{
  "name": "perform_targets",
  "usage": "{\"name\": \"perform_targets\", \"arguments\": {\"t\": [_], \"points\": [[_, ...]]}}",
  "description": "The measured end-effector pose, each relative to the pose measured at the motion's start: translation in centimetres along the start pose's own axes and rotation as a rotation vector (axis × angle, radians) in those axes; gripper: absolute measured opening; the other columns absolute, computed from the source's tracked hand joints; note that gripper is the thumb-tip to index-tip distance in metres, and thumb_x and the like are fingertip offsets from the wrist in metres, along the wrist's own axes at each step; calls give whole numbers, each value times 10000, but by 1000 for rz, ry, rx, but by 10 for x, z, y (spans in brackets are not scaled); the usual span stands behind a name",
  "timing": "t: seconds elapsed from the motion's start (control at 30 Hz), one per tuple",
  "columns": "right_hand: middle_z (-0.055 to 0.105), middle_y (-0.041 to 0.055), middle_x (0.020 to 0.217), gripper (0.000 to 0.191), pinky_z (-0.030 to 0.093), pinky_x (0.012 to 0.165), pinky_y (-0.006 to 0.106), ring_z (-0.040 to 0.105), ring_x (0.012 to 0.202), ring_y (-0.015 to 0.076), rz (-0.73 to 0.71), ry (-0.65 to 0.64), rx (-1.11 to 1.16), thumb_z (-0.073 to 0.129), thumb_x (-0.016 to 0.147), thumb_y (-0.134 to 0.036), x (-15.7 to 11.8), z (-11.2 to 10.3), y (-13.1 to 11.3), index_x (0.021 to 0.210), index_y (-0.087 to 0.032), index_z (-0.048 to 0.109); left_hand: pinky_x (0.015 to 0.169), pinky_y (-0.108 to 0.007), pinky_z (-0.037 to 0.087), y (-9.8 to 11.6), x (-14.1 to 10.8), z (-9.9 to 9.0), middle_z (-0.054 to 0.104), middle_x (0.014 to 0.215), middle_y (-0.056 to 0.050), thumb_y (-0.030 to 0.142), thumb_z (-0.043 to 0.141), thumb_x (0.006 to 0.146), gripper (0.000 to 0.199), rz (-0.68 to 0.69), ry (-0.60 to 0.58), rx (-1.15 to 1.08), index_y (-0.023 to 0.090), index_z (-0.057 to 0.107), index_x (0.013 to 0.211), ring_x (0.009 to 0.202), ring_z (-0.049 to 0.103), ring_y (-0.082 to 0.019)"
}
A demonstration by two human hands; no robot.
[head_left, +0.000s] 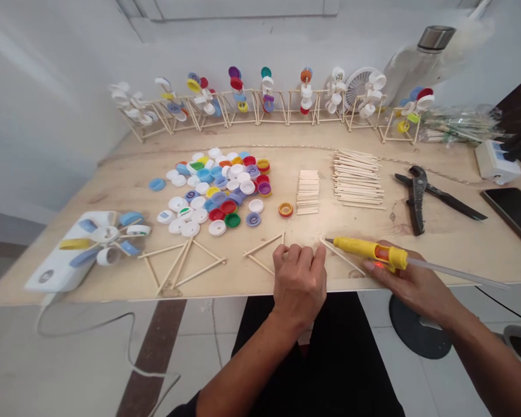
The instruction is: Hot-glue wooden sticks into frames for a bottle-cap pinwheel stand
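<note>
My right hand (410, 284) grips a yellow glue gun (356, 248) with a red light lit and a long clear glue stick (455, 273) out of its back. The gun's nozzle points left, at the upper end of a slanting wooden stick (345, 259). Beside it my left hand (299, 278) is closed over wooden sticks at the table's front edge; its fingertips are hidden. From under its left side a partly covered stick frame (263, 245) shows. Farther left lie two joined stick triangles (202, 263).
Bottle caps (217, 191) lie heaped at centre-left, near short sticks (308, 192) and longer sticks (358, 178). Pliers (418, 197) and a phone (514, 214) are at right. A cap wheel (104, 234) rests on a white power strip (47, 266). Stick stands with cap wheels (267, 95) line the back.
</note>
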State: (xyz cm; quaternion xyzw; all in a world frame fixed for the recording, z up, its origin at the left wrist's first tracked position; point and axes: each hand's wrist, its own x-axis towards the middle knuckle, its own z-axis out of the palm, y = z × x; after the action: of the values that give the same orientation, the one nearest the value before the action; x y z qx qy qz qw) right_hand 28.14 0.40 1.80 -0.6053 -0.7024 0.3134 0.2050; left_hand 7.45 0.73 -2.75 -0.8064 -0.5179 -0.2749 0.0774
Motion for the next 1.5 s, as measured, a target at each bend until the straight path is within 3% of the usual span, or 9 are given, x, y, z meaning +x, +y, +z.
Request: {"name": "perform_targets", "arguments": {"t": [0.33, 0.83, 1.0, 1.23, 1.5], "points": [[625, 22, 766, 293, 487, 603, 269, 584, 662, 162, 1, -15, -41, 482, 872, -475, 3, 2, -4, 878, -211, 608, 787, -395, 325, 0, 1, 0, 552, 679, -31, 112, 513, 817, 239, -1, 8, -24, 165, 656, 1002, 709, 469, -185], [642, 33, 786, 280, 480, 574, 270, 586, 648, 159, -15, 45, -120, 488, 871, -467, 2, 4, -2, 885, -215, 609, 785, -397, 325, -1, 2, 0, 544, 679, -31, 115, 522, 812, 237, 2, 4, -21, 163, 659, 1000, 707, 465, -183], [623, 29, 788, 321, 481, 596, 267, 579, 651, 154, 2, -9, -125, 460, 878, -490, 1, 3, -4, 878, -203, 604, 776, -389, 329, -1, 2, 0, 540, 672, -27, 100, 524, 801, 239, 3, 20, -30, 156, 658, 991, 698, 460, -179], [650, 28, 820, 307, 485, 598, 263, 609, 680, 167, 16, 19, -137, 480, 861, -484, 1, 4, -2, 906, -212, 616, 774, -390, 329, -1, 3, -1, 542, 671, -27, 109, 528, 805, 231, -2, 14, -35, 159, 661, 987, 698, 459, -179], [610, 24, 744, 314, 473, 575, 268, 587, 653, 164, 7, 16, -164, 466, 855, -504, 2, 2, -6, 814, -213, 577, 772, -394, 334, -1, 2, 0, 542, 677, -32, 107, 522, 804, 240, 7, 20, -30, 154, 660, 994, 698, 463, -182]]}}
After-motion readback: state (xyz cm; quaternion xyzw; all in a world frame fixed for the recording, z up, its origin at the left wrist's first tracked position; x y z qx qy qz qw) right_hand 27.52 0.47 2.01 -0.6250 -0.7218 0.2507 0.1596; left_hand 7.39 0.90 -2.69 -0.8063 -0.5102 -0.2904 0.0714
